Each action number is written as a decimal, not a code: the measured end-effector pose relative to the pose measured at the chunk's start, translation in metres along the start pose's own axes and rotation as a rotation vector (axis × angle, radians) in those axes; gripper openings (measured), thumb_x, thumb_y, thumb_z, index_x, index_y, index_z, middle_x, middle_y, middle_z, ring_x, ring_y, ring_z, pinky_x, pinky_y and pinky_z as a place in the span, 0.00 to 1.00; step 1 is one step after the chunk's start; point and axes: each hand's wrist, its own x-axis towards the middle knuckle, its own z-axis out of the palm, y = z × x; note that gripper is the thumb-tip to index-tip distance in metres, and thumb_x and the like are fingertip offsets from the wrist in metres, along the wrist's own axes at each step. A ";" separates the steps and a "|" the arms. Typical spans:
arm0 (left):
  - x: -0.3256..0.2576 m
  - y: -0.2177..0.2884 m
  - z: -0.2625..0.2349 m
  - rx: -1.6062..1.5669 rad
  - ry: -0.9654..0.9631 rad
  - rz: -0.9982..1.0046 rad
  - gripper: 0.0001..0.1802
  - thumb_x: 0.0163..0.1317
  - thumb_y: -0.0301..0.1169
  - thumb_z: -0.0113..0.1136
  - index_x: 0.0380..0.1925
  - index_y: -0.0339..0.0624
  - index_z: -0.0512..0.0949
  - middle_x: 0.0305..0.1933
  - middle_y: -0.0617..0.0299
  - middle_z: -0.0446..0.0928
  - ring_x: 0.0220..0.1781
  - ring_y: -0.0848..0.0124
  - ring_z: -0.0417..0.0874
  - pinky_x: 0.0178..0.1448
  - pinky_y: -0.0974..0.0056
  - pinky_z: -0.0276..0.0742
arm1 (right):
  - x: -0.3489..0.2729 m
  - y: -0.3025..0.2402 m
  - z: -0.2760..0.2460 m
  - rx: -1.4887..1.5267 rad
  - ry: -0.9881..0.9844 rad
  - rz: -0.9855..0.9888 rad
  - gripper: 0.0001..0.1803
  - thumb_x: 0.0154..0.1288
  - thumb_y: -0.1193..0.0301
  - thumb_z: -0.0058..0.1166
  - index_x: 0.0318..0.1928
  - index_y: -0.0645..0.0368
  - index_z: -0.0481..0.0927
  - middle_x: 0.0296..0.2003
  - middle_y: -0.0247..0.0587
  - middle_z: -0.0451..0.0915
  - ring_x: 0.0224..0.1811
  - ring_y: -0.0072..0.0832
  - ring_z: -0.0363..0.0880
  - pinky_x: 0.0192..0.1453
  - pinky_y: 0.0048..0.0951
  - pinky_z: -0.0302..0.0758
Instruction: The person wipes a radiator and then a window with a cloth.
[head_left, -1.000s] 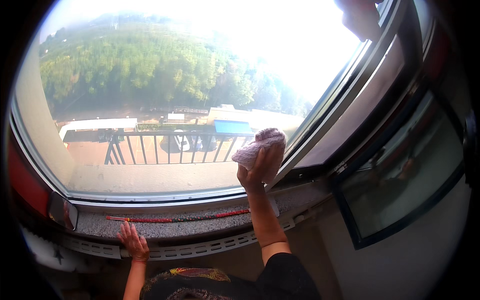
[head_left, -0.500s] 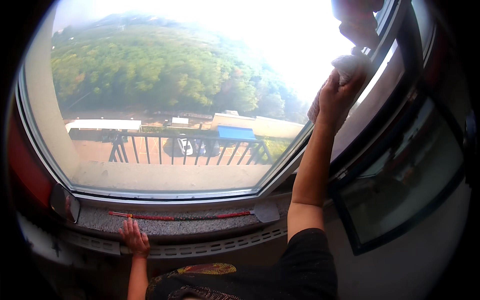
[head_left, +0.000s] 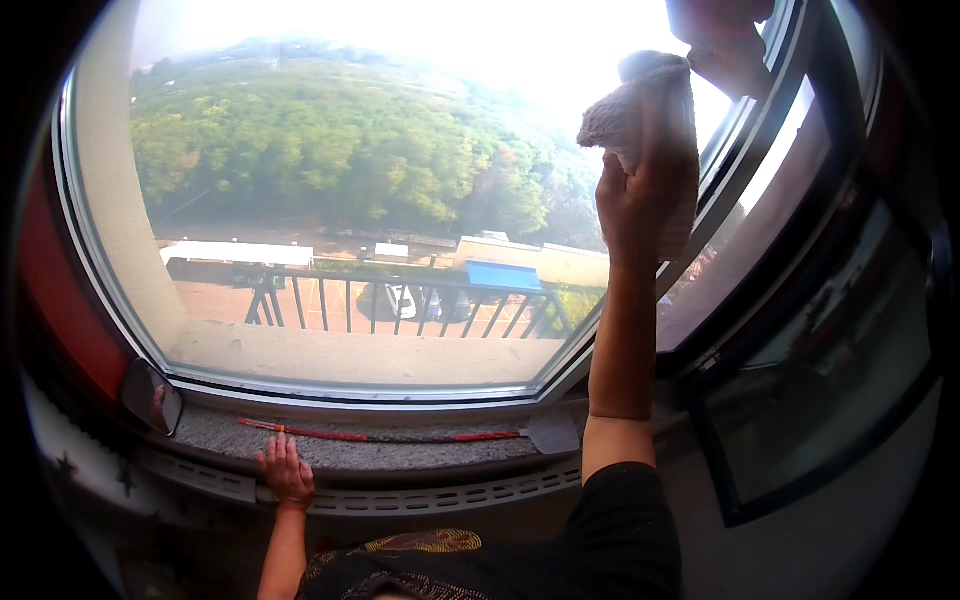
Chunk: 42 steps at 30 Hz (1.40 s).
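A: Where's the cloth (head_left: 615, 118)?

B: Up at the right side of the window pane (head_left: 370, 150), in the right hand (head_left: 640, 200). The fingers lie along it, blurred, and the thumb stands out to the left, under the cloth's corner. I'd call the step a wiping stroke on the glass, though I can't tell whether the cloth touches it.

A: And the left hand (head_left: 288, 475)?

B: Low, at the front edge of the sill (head_left: 350, 455) — fingers stretched out and slightly apart, with nothing seen in its grasp. It looks like a prop for the reach.

A: What does the next move call for?

B: A flat palm behind the cloth and even pressure, I'd say, with the loose corner kept from folding under.

A: Anything in the way?

B: The window frame (head_left: 340, 398) bounds the stroke; its slanting right side runs just beside the cloth. A dark shape (head_left: 720, 45) sits above and to the right, perhaps a reflection; I can't tell.

A: And lower down?

B: A red and dark stick (head_left: 380, 437) lies along the sill, just beyond the left fingertips — easy to knock. A slotted grey cover (head_left: 440, 500) runs below, and a dark-framed panel (head_left: 820, 370) stands at the right.
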 end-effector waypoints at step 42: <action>0.016 -0.180 -0.180 -0.314 0.301 -0.251 0.16 0.67 0.29 0.43 0.48 0.31 0.73 0.56 0.45 0.73 0.59 0.51 0.73 0.63 0.53 0.67 | 0.075 -0.140 0.060 -0.050 0.054 -0.163 0.08 0.67 0.69 0.46 0.40 0.53 0.80 0.49 0.39 0.79 0.53 0.33 0.76 0.63 0.38 0.68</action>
